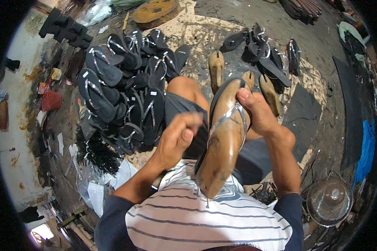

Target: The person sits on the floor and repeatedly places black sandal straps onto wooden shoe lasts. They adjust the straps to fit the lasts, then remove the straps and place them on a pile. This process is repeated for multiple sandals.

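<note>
My right hand (pixel 259 109) grips a brown, glossy shoe last (pixel 223 144) near its toe, thumb on top. A black sandal with shiny silver straps (pixel 228 115) is fitted on the last, its sole along the far side. The last's heel end points toward my striped shirt. Just left of it, my left hand (pixel 176 136) is raised apart from the last with curled fingers, partly blurred. Whatever those fingers might hold is hidden. More wooden lasts (pixel 216 69) stand on the floor beyond my knees.
Many black sandals (pixel 102 100) with silver straps are heaped on the left, and a smaller group (pixel 274 69) lies far right. A round wooden block (pixel 156 12) sits at the back. A fan (pixel 329 203) stands near right, and a red container (pixel 51 100) is by the left wall.
</note>
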The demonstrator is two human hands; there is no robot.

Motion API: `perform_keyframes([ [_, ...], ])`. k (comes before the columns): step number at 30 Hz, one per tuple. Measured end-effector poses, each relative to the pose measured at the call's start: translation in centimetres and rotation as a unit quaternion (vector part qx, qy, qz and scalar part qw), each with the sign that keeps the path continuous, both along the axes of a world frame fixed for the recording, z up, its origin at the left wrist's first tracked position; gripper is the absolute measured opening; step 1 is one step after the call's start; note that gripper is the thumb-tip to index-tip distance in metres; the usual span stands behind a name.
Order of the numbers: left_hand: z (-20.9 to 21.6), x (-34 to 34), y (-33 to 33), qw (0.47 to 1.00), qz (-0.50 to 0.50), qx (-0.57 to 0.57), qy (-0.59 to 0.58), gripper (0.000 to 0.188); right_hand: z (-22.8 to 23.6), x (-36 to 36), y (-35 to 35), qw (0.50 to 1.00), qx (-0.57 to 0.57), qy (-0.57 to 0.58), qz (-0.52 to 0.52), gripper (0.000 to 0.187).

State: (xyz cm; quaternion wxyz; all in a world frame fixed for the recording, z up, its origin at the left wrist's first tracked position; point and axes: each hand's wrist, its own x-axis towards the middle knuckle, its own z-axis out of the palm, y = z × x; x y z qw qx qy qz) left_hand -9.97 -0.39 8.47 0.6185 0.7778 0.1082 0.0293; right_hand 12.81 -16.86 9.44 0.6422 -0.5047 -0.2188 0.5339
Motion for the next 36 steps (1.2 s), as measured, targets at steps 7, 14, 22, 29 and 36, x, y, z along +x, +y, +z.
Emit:
perform_keyframes([
  [7,5.0,3.8,-3.2,0.969,0.019,-0.244,-0.035,0.131,0.9,-1.0,0.4,0.981,0.015,-0.17,-0.088,0.073],
  [14,4.4,10.6,-1.7,0.833,0.057,-0.507,-0.212,0.109,-3.7,-10.7,-2.8,0.855,0.268,0.443,0.027,0.078],
  [22,1.4,10.6,-0.8,0.903,0.009,-0.421,-0.086,0.071,-1.8,-6.7,-2.5,0.957,0.158,0.091,-0.224,0.079],
  [29,-0.6,10.1,-1.9,0.957,0.007,-0.283,-0.058,0.078,-2.5,-4.8,-2.1,0.961,0.12,0.116,-0.219,0.075],
  [36,0.2,9.4,-2.8,0.989,0.021,-0.134,-0.059,0.082,-4.7,-5.6,-0.7,0.963,0.086,-0.029,-0.252,0.073],
])
